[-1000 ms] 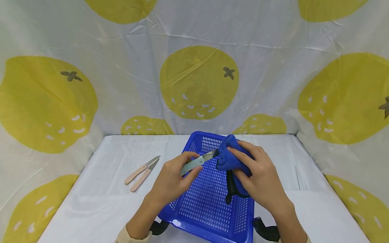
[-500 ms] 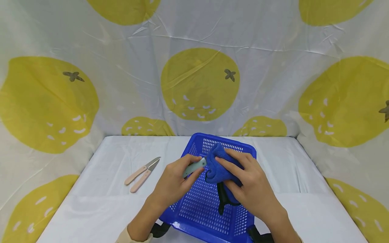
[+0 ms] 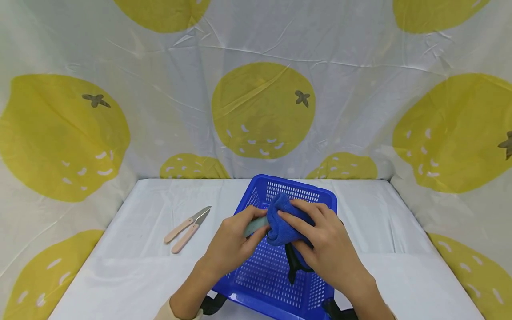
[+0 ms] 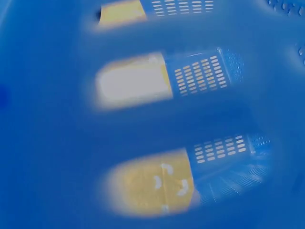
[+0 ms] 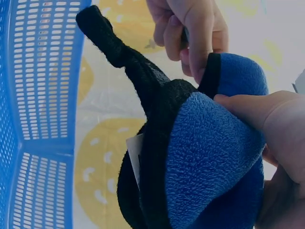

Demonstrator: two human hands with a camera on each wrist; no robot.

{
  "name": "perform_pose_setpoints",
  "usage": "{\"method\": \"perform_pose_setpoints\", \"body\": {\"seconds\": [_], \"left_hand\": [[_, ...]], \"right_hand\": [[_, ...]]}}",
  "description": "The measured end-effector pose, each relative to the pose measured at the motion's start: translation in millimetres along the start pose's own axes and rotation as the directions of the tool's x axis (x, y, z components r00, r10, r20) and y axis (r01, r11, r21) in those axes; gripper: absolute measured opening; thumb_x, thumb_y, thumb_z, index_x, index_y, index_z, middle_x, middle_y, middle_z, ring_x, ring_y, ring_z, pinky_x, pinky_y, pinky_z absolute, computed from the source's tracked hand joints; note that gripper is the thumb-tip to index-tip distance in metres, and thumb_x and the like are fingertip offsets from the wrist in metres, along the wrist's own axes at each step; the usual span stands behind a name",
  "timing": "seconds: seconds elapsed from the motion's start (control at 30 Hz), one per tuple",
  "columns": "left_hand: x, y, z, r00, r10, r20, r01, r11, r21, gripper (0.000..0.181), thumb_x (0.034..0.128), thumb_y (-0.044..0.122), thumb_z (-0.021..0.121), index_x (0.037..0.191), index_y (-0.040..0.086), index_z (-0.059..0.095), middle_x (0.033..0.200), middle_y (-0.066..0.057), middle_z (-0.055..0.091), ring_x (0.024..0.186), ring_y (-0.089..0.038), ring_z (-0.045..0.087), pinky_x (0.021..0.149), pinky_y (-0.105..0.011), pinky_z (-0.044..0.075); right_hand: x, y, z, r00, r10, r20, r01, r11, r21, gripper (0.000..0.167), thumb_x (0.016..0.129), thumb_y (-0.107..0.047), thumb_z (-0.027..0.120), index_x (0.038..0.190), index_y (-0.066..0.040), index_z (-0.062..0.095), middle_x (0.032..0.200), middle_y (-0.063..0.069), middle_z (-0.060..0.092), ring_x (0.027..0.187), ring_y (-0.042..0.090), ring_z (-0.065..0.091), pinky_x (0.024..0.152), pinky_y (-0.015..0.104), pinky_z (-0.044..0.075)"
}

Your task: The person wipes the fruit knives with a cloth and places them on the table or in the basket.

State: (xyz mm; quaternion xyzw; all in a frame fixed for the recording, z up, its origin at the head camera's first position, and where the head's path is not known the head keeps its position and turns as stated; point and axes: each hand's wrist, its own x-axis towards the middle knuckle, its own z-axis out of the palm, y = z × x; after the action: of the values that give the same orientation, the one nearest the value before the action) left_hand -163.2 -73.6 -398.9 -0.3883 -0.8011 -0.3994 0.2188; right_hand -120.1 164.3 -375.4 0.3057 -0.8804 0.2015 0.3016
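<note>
My left hand [image 3: 234, 244] pinches the pale green handle of a knife [image 3: 254, 226] between thumb and fingers. The blade is hidden inside a folded blue towel [image 3: 278, 226] with black edging and a black strap. My right hand [image 3: 336, 249] grips this towel around the blade, its fingers spread over the top. In the right wrist view, the right thumb presses the plush towel [image 5: 200, 152], and the left hand [image 5: 193, 28] is close beyond it. Both hands are above a blue perforated plastic basket [image 3: 266, 275]. The left wrist view shows only blue slotted plastic [image 4: 133, 126] up close.
Two small knives with pink handles, one [image 3: 178, 230] beside the other [image 3: 185, 239], lie on the white cloth [image 3: 140, 222] left of the basket, blades pointing away. A white curtain [image 3: 340, 40] printed with yellow fruit hangs behind and at the sides.
The right hand has moved left and slightly down with the towel, which now covers the knife's blade that showed earlier. The left hand has shifted slightly right, still holding the handle.
</note>
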Motion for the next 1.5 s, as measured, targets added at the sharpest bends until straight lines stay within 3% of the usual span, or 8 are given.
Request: {"method": "perform_pose_setpoints", "body": {"seconds": [0.13,0.4,0.77,1.0,1.17,1.5], "left_hand": [[0.4,0.5,-0.4,1.000,-0.010,0.005,0.010,0.999,-0.030,0.028,0.0958,0.009,0.073,0.121,0.005,0.063,0.107,-0.007,0.075,0.082,-0.009,0.069,0.072,-0.021,0.059],[1.7,0.3,-3.7,0.999,-0.028,0.015,0.029,0.999,-0.033,0.023,0.0982,0.014,0.071,0.118,0.007,0.063,0.112,-0.008,0.076,0.085,-0.009,0.071,0.074,-0.018,0.060],[1.3,-3.5,-7.3,0.997,-0.074,0.019,0.074,0.996,-0.044,0.024,0.0976,0.016,0.072,0.118,0.008,0.063,0.113,-0.007,0.076,0.076,-0.004,0.065,0.066,-0.016,0.057],[0.9,-4.6,-7.7,0.996,-0.087,0.027,0.088,0.995,-0.052,0.022,0.0983,0.016,0.071,0.117,0.009,0.063,0.117,-0.007,0.076,0.080,-0.006,0.068,0.068,-0.017,0.058],[0.8,-4.9,-8.0,0.996,-0.084,0.021,0.086,0.995,-0.053,0.022,0.0978,0.016,0.072,0.117,0.008,0.063,0.117,-0.007,0.076,0.080,-0.006,0.068,0.068,-0.017,0.059],[1.8,-4.8,-6.8,0.997,-0.069,0.026,0.070,0.997,-0.041,0.024,0.0972,0.016,0.073,0.117,0.008,0.062,0.115,-0.008,0.076,0.082,-0.007,0.070,0.070,-0.017,0.059]], "right_hand": [[-0.4,-1,-1,0.999,0.034,0.019,-0.034,0.999,-0.005,0.059,0.085,-0.015,0.081,0.140,-0.029,0.065,0.145,0.005,0.057,0.122,0.027,0.054,0.097,0.051,0.052],[1.4,5,-2,0.998,0.049,-0.050,-0.051,0.998,-0.042,0.065,0.078,-0.009,0.088,0.138,-0.025,0.067,0.142,0.008,0.059,0.122,0.030,0.055,0.095,0.052,0.054],[-1.3,22,-9,0.988,0.106,-0.114,-0.115,0.991,-0.073,0.062,0.079,-0.005,0.085,0.136,-0.021,0.068,0.144,0.011,0.059,0.119,0.033,0.057,0.095,0.055,0.053],[-4.7,30,-17,0.978,0.131,-0.165,-0.141,0.989,-0.054,0.060,0.078,-0.001,0.084,0.134,-0.019,0.070,0.142,0.014,0.059,0.119,0.037,0.057,0.095,0.058,0.052],[-4.2,25,-19,0.977,0.143,-0.157,-0.146,0.989,-0.009,0.059,0.079,-0.001,0.082,0.134,-0.019,0.070,0.142,0.014,0.059,0.122,0.035,0.056,0.097,0.057,0.051],[-2.1,7,-11,0.993,0.086,-0.082,-0.084,0.996,0.021,0.061,0.081,-0.008,0.084,0.138,-0.022,0.068,0.142,0.011,0.059,0.124,0.031,0.055,0.102,0.053,0.050]]}}
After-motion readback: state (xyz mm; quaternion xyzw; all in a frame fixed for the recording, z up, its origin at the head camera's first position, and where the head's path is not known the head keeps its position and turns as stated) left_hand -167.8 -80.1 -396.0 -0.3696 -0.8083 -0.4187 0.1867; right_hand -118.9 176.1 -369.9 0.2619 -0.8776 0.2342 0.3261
